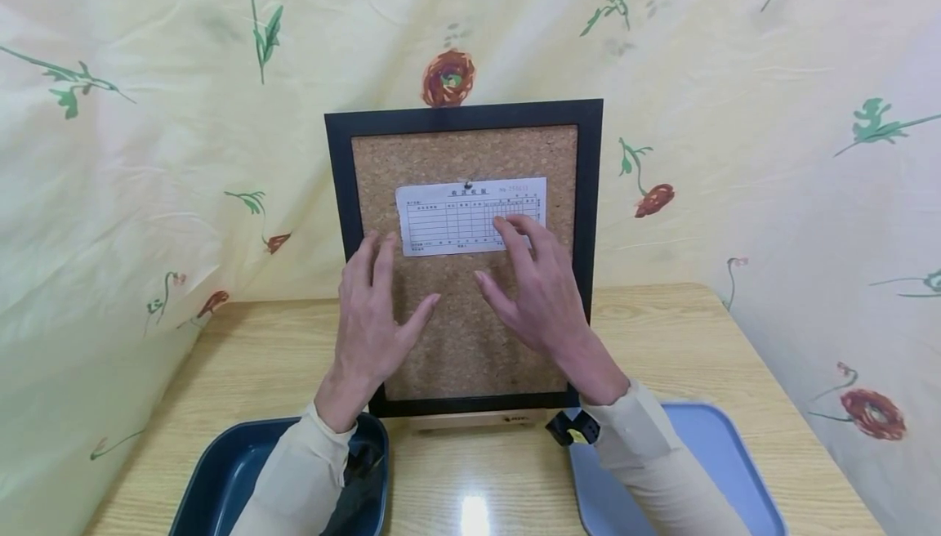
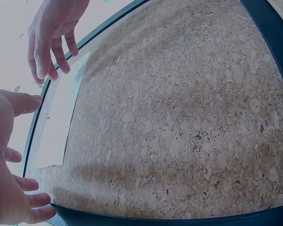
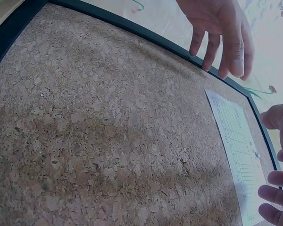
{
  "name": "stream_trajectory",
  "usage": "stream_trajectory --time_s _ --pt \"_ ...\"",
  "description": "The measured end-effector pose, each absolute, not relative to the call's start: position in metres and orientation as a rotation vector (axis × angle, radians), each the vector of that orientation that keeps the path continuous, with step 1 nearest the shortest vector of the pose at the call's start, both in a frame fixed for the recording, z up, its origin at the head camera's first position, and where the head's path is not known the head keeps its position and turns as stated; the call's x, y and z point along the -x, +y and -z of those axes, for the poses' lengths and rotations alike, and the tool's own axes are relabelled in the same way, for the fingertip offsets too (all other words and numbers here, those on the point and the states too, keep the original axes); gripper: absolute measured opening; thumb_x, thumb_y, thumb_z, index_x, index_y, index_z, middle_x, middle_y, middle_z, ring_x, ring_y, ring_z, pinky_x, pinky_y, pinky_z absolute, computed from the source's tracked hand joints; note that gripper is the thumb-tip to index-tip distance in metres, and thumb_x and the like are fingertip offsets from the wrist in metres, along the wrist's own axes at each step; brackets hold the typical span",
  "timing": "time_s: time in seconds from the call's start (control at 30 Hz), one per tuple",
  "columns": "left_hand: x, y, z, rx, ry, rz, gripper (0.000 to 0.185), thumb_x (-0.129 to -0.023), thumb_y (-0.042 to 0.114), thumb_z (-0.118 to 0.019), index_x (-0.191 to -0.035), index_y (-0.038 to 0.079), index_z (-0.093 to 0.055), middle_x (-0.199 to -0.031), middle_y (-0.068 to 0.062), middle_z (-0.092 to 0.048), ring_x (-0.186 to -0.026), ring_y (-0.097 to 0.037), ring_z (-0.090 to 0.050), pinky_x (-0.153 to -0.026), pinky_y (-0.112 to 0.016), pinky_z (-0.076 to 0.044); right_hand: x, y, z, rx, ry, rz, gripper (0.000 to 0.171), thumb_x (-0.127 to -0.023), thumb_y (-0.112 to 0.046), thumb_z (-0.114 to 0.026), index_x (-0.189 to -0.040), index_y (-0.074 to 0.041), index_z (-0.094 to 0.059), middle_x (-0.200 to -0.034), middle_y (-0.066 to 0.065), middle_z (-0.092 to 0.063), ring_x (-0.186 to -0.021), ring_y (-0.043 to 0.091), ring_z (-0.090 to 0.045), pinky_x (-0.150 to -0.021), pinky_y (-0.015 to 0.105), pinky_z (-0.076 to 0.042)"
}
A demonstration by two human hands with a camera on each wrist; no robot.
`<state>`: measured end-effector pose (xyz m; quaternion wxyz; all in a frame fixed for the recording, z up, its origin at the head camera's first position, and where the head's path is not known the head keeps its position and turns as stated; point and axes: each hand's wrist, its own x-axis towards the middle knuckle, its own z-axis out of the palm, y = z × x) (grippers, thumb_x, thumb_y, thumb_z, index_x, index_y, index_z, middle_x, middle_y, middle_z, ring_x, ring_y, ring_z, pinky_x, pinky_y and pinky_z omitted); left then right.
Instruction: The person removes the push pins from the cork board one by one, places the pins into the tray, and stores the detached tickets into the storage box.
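Note:
A printed receipt form [image 1: 441, 221] hangs on a black-framed cork board [image 1: 470, 340], with a pushpin [image 1: 467, 185] at its top middle. My left hand [image 1: 369, 311] is beside the form's lower left corner, its fingers spread and holding nothing. In front of the form's right part is my right hand [image 1: 540, 291], fingers loosely bent, also holding nothing; it hides the lower right corner. The right wrist view shows the pin's head [image 3: 257, 155] on the form [image 3: 233, 146]. Whether any fingertip touches the paper or cork I cannot tell.
The board leans upright on a small wooden base [image 1: 478, 419] on the wood-grain table [image 1: 647, 340]. A dark blue tray [image 1: 220, 462] lies under my left forearm, a light blue tray [image 1: 713, 438] under my right one. Flower-patterned cloth [image 1: 294, 136] hangs behind.

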<state>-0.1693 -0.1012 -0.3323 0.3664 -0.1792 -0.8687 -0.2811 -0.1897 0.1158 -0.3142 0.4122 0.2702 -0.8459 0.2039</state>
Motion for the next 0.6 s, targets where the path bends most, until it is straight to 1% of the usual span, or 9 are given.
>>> stream_trajectory --time_s 0.2,0.43,0.6 --pt "0.1715 -0.102 0.3309 0.471 -2.223 0.724 0.084 -0.08 0.031 -0.081 -0.148 0.001 -0.042 -0.152 -0.028 -0.04 -0.138 -0.046 -0.041 -0.109 -0.064 -0.037 0.1911 0.1145 0.3139 -0.674 -2.139 -0.508 0.064 -0.087 -0.028 -0.075 -0.139 0.0 -0.052 -0.136 0.024 -0.054 -0.119 0.04 -0.057 -0.097 0.055 -0.047" --pt "0.1728 -0.1002 0.3297 0.465 -2.238 0.717 0.084 -0.082 0.033 -0.08 -0.149 0.0 -0.04 -0.153 -0.029 -0.038 -0.14 -0.046 -0.039 -0.112 -0.064 -0.034 0.194 0.1113 0.3121 -0.669 -2.13 -0.507 0.061 -0.089 -0.028 -0.073 -0.139 0.0 -0.052 -0.135 0.023 -0.055 -0.117 0.039 -0.058 -0.094 0.052 -0.049" --pt "0.1741 -0.0989 0.3301 0.464 -2.235 0.71 0.084 -0.082 0.033 -0.08 -0.148 0.001 -0.041 -0.152 -0.028 -0.039 -0.139 -0.046 -0.039 -0.111 -0.064 -0.035 0.1957 0.1088 0.3114 -0.667 -2.134 -0.509 0.061 -0.089 -0.028 -0.072 -0.139 0.0 -0.052 -0.136 0.023 -0.055 -0.118 0.039 -0.057 -0.095 0.052 -0.049"
